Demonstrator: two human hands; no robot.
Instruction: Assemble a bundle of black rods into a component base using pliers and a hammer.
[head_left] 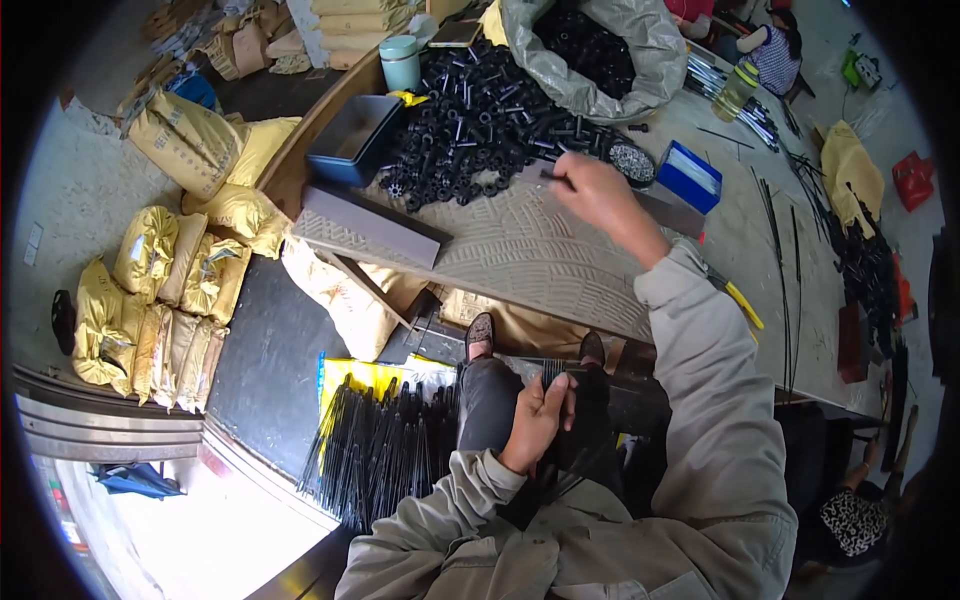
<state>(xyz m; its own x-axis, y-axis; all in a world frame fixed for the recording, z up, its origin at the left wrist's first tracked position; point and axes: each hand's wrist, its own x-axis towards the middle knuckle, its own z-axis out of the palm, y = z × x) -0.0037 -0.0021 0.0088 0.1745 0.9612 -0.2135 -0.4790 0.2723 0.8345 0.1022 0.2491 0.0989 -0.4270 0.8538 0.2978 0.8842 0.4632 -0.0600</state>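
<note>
My right hand point(600, 195) reaches over the table, its fingers pinched on a small dark piece that is mostly hidden. Just beyond it spreads a heap of small black plastic parts point(455, 125), some with shiny metal pins. A round container of tiny silvery pieces point(632, 162) and a blue box point(690, 176) stand to that hand's right. Low over my lap, my left hand point(535, 425) is closed around several thin black rods point(552, 370), whose tips stick up past the thumb. Many more black rods point(375, 450) stand bundled beside my left leg.
A grey sack point(520, 30) of black parts stands at the table's back. A dark blue bin point(345, 165), a grey bar point(370, 225), and yellow-handled pliers point(742, 305) lie around the table point(500, 270). Yellow sacks point(190, 140) are stacked left; other people sit at right.
</note>
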